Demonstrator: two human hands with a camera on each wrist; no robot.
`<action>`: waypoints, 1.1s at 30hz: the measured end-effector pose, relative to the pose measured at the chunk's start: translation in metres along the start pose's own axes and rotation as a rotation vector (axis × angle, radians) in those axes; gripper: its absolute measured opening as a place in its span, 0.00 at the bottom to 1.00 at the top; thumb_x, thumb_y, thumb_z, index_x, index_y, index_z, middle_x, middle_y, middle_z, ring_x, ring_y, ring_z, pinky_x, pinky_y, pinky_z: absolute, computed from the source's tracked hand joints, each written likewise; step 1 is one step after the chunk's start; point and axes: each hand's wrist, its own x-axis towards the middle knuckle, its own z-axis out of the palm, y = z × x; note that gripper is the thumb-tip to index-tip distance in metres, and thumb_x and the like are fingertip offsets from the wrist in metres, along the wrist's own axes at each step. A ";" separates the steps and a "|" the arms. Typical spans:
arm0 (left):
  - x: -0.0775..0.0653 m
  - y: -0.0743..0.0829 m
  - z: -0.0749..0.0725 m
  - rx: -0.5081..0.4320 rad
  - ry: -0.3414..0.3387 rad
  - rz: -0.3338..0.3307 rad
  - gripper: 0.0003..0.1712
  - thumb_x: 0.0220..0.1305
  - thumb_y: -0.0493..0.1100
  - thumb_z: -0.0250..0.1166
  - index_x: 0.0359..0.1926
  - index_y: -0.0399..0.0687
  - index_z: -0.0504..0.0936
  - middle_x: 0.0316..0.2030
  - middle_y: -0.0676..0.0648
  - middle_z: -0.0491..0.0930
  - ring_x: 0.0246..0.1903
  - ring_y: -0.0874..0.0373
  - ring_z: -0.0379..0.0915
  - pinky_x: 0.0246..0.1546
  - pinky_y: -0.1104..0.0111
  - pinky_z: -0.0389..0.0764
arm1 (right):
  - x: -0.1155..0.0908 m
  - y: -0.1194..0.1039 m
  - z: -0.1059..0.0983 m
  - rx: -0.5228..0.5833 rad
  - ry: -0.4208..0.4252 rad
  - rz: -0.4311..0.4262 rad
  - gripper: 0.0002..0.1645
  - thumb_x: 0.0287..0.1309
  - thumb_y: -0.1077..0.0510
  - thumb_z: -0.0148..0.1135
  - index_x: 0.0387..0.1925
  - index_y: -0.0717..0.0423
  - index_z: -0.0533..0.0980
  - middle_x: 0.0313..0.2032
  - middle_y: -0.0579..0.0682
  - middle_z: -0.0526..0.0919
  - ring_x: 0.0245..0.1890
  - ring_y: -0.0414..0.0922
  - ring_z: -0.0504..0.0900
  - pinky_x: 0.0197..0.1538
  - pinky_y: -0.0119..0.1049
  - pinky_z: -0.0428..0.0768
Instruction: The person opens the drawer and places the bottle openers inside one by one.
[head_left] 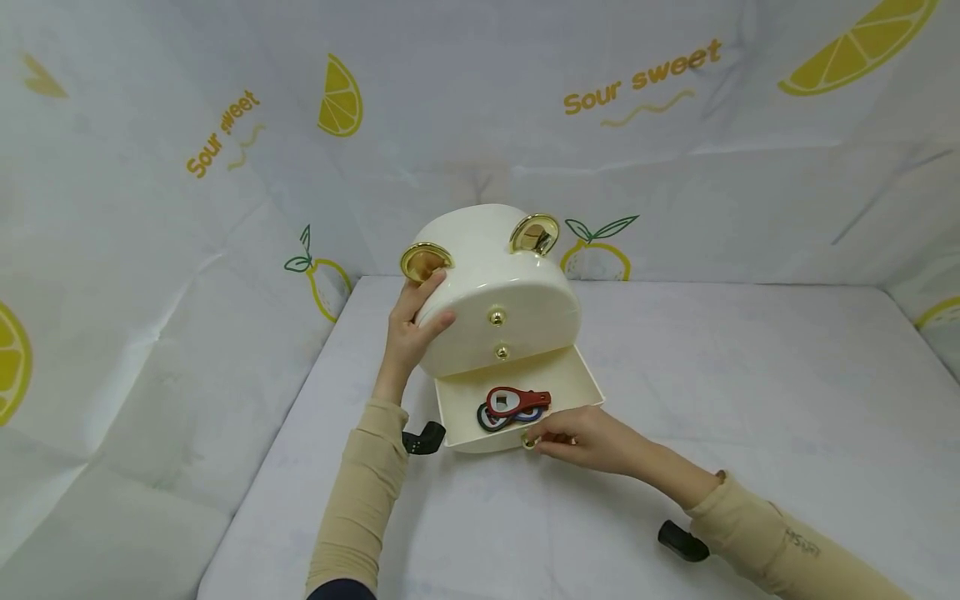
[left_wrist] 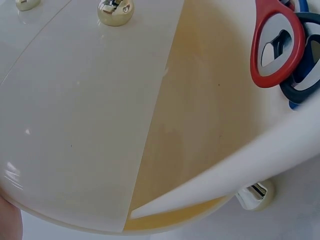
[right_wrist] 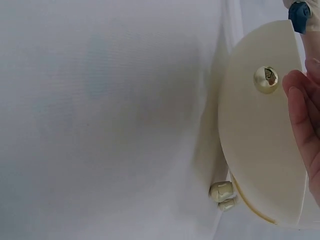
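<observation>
A white rounded drawer box with two gold ears and gold knobs stands on the table, its bottom drawer pulled out. My left hand holds the box's left side, thumb on the front and fingers by the gold ear. In the drawer lies a red-handled bottle opener on top of other openers with dark and blue rims. Beside the drawer's gold knob is my right hand; its fingers look slightly apart from the knob in the right wrist view.
Two more gold knobs sit on the box front above the drawer. A white cloth with lemon prints hangs behind and at the sides, close to the box's back. Pale cloth covers the table. Black devices are on both wrists.
</observation>
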 end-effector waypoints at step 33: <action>0.000 0.038 0.001 0.017 -0.012 -0.017 0.49 0.47 0.67 0.64 0.56 0.30 0.70 0.56 0.27 0.66 0.48 0.68 0.63 0.48 0.73 0.64 | 0.001 0.013 0.022 0.072 0.107 0.168 0.08 0.49 0.63 0.67 0.35 0.55 0.84 0.33 0.46 0.87 0.34 0.30 0.80 0.37 0.27 0.79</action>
